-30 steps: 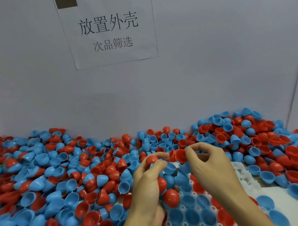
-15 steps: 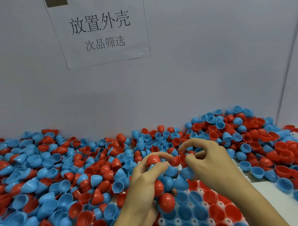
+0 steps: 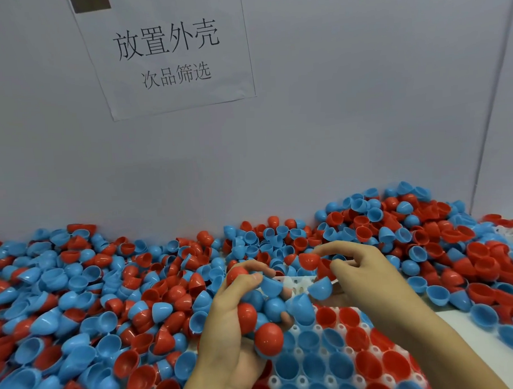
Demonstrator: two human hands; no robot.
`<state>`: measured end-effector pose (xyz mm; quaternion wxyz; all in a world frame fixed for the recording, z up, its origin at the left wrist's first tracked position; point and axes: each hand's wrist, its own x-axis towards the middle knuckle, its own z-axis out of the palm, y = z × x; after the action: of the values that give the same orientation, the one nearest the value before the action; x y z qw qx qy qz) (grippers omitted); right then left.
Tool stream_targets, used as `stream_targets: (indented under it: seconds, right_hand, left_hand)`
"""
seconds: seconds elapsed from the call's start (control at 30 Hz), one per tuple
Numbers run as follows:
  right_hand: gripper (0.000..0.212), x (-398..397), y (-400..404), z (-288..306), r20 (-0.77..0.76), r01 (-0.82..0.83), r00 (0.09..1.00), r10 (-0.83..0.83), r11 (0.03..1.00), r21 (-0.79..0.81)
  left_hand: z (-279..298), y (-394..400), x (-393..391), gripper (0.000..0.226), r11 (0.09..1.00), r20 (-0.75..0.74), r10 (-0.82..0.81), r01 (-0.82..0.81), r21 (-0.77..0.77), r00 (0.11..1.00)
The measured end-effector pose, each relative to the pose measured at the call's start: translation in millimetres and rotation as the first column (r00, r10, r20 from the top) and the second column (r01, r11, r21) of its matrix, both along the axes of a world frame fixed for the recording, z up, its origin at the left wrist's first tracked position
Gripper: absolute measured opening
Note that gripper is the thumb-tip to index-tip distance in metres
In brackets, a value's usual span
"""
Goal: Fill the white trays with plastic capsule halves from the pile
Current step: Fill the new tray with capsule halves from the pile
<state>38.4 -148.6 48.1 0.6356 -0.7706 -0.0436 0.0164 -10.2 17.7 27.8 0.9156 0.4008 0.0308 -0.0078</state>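
A big pile of red and blue capsule halves (image 3: 86,304) covers the bench from the left edge to the right. The white tray (image 3: 349,350) lies at bottom centre, most of its visible cups holding red or blue halves. My left hand (image 3: 234,327) hovers over the tray's left side and grips a handful of several red and blue halves. My right hand (image 3: 361,275) is over the tray's far end and pinches a red half (image 3: 309,261) between thumb and forefinger, with a blue half (image 3: 321,288) against its lower fingers.
A grey wall with a taped paper sign (image 3: 167,54) stands right behind the pile. Another white tray's edge (image 3: 511,233) shows among the halves at far right. A bare strip of white bench (image 3: 473,340) lies right of my forearm.
My view has drifted, so the sign sits further right in frame. My right hand has shifted slightly right with the red half. My left hand keeps its handful.
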Motion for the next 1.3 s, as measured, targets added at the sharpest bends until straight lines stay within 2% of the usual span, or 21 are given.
stream_targets:
  seconds: [0.2,0.27,0.37,0.43,0.57,0.63,0.77,0.97,1.17,1.3]
  right_hand:
    - [0.026,3.6,-8.2,3.0,-0.061,0.039,0.998,-0.026,0.978,0.205]
    - [0.019,5.9,-14.5,4.0,-0.069,0.040,0.997,-0.028,0.981,0.189]
    - [0.008,8.4,-32.1,7.1,-0.042,0.106,0.994,-0.104,0.993,0.051]
    - [0.006,9.4,-47.4,7.8,0.023,0.198,0.980,-0.197,0.972,-0.130]
    - [0.010,10.4,-72.8,4.9,0.172,0.325,0.946,-0.276,0.822,-0.468]
    - [0.011,13.8,-81.0,1.1,0.166,0.304,0.952,-0.256,0.754,-0.583]
    - [0.012,18.1,-82.3,-8.6,0.041,0.150,0.981,-0.188,0.614,-0.775]
    - [0.024,19.0,-67.5,-27.0,-0.003,0.078,0.983,-0.186,0.425,-0.902]
    - [0.025,22.3,-69.0,-26.7,0.055,0.133,0.982,-0.182,0.451,-0.883]
    - [0.026,22.6,-66.0,-29.3,0.056,0.135,0.980,-0.190,0.434,-0.891]
  left_hand:
    - [3.3,0.0,-0.6,0.014,0.997,0.000,0.003,-0.003,-0.077,1.000]
    - [3.2,0.6,-0.7,0.012,0.996,-0.003,0.018,-0.018,-0.086,1.000]
    - [3.0,2.2,-1.0,0.009,0.993,-0.009,0.034,-0.035,-0.110,0.999]
    - [3.0,2.4,-1.1,0.009,0.994,-0.012,0.045,-0.046,-0.095,0.999]
    - [2.6,1.2,-0.5,0.009,0.994,-0.014,0.061,-0.062,-0.085,0.998]
    - [2.6,1.2,-0.3,0.009,0.995,-0.012,0.065,-0.066,-0.080,0.998]
    - [2.6,2.2,-0.7,0.011,0.995,-0.020,0.079,-0.080,-0.068,0.997]
    - [2.1,2.9,0.0,0.011,0.994,-0.030,0.085,-0.086,-0.061,0.996]
    - [2.1,4.0,0.0,0.009,0.995,-0.031,0.089,-0.090,-0.048,0.996]
    - [1.9,3.7,0.3,0.008,0.995,-0.026,0.094,-0.095,-0.037,0.995]
